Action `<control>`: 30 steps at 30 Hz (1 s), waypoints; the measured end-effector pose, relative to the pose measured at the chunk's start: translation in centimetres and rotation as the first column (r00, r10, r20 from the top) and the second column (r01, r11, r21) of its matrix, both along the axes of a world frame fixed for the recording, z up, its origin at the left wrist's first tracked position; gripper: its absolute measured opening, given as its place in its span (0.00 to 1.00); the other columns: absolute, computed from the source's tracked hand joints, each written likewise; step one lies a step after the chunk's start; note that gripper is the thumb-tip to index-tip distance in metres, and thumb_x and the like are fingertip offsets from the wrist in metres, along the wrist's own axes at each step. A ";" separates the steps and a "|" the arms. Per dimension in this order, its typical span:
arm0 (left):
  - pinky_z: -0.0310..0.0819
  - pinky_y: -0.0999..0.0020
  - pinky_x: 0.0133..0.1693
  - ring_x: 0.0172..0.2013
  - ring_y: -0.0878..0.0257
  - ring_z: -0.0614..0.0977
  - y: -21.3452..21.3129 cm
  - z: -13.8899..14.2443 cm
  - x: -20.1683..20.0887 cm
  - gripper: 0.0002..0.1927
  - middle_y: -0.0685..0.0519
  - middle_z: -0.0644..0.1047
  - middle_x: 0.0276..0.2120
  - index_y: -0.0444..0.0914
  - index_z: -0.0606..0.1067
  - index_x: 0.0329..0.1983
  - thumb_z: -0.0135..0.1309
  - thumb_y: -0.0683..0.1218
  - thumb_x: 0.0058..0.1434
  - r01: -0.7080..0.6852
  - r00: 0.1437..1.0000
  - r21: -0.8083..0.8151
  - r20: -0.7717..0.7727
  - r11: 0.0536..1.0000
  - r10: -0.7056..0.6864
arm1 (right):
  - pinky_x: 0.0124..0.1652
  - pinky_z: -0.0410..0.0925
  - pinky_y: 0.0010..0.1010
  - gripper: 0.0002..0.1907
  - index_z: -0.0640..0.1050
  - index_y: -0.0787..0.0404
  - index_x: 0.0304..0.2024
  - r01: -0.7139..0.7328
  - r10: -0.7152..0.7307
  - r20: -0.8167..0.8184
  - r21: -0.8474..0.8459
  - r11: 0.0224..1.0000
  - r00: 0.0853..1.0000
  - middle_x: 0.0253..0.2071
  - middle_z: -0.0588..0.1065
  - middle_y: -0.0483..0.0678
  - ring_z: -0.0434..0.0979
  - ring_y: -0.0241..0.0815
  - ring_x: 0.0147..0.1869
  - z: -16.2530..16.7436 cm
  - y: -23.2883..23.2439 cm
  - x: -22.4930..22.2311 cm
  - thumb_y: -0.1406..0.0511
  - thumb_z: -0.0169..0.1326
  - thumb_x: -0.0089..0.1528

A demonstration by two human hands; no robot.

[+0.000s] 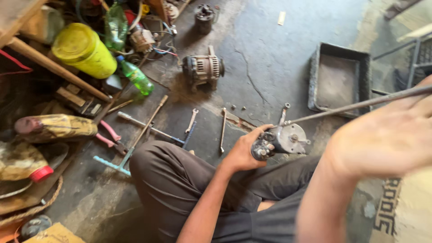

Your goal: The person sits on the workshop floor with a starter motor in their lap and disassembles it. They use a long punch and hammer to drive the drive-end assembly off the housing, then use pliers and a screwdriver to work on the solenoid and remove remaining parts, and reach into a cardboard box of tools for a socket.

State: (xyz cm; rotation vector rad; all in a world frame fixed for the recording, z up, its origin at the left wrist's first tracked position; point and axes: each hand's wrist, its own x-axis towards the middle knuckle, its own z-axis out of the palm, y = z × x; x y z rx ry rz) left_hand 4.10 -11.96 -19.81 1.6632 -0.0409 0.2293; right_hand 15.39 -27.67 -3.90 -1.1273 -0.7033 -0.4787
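Grey metal starter motor (283, 140) sits clamped in the left hand (245, 150); the right hand (387, 137) grips a long rod (355, 104) whose tip meets the motor above that grip.

Starter motor (281, 140) is set on the floor (270, 54) ahead of the knees. Alternator (203, 68) is placed behind it, tray (338, 78) to its right, wrenches (222, 130) to its left.

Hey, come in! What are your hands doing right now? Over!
Left hand gripping starter motor. Right hand holding long rod against it. Wrenches on floor nearby.
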 end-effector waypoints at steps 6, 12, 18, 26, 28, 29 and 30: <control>0.77 0.61 0.54 0.54 0.49 0.84 -0.3 -0.3 -0.3 0.48 0.45 0.80 0.52 0.43 0.66 0.70 0.66 0.41 0.41 0.000 0.999 -0.012 0.034 1.000 0.000 | 0.36 0.57 0.29 0.20 0.67 0.65 0.38 -0.338 0.312 -0.155 -0.180 0.924 0.937 0.34 0.66 0.50 0.63 0.39 0.34 2.3 -3.8 0.9 0.58 0.38 0.80; 0.77 0.61 0.54 0.53 0.49 0.84 -0.3 -0.5 -0.6 0.49 0.45 0.80 0.52 0.43 0.66 0.70 0.65 0.40 0.39 -0.005 1.000 -0.021 0.024 1.000 0.005 | 0.35 0.56 0.28 0.21 0.67 0.65 0.37 -0.638 0.442 -0.463 -0.600 0.482 0.768 0.32 0.65 0.50 0.61 0.39 0.32 7.5 -2.1 9.1 0.58 0.37 0.80; 0.77 0.61 0.54 0.53 0.50 0.84 -0.5 -0.5 -0.4 0.49 0.46 0.80 0.52 0.43 0.66 0.70 0.65 0.40 0.39 0.010 1.000 -0.015 -0.002 1.000 -0.010 | 0.33 0.55 0.28 0.22 0.66 0.65 0.36 -0.590 0.436 -0.409 -0.424 0.688 0.802 0.31 0.64 0.50 0.60 0.39 0.29 4.1 -3.5 7.3 0.58 0.37 0.80; 0.77 0.61 0.55 0.54 0.49 0.83 -0.5 -0.9 -0.5 0.50 0.44 0.79 0.54 0.43 0.65 0.70 0.67 0.40 0.38 -0.012 0.998 0.013 0.064 1.000 0.012 | 0.31 0.53 0.28 0.23 0.66 0.66 0.35 -0.225 0.229 -0.108 0.054 0.973 0.967 0.29 0.63 0.50 0.58 0.39 0.27 -1.4 -2.3 -0.4 0.58 0.36 0.80; 0.77 0.61 0.54 0.53 0.49 0.83 -0.5 -0.9 -0.5 0.51 0.45 0.79 0.53 0.43 0.65 0.70 0.67 0.40 0.38 -0.010 1.000 0.029 0.012 1.000 0.010 | 0.30 0.53 0.28 0.23 0.65 0.66 0.34 -0.400 0.390 -0.181 -0.021 0.916 0.903 0.28 0.62 0.50 0.58 0.39 0.26 0.8 -2.7 0.6 0.58 0.36 0.81; 0.78 0.61 0.54 0.53 0.49 0.83 -0.6 -0.9 -0.5 0.51 0.45 0.80 0.52 0.43 0.65 0.70 0.67 0.41 0.38 -0.004 1.000 0.034 -0.010 0.999 0.004 | 0.30 0.52 0.28 0.23 0.65 0.66 0.34 -0.482 0.457 -0.243 -0.049 0.875 0.855 0.28 0.62 0.50 0.58 0.39 0.26 1.8 -2.7 1.7 0.58 0.36 0.81; 0.78 0.61 0.54 0.53 0.49 0.83 -0.6 -0.8 -0.5 0.51 0.45 0.80 0.52 0.44 0.65 0.71 0.67 0.41 0.38 0.002 1.000 0.031 -0.011 1.000 -0.002 | 0.30 0.52 0.28 0.23 0.65 0.66 0.34 -0.573 0.526 -0.328 -0.062 0.817 0.785 0.28 0.62 0.50 0.58 0.39 0.25 2.8 -2.5 3.3 0.58 0.36 0.81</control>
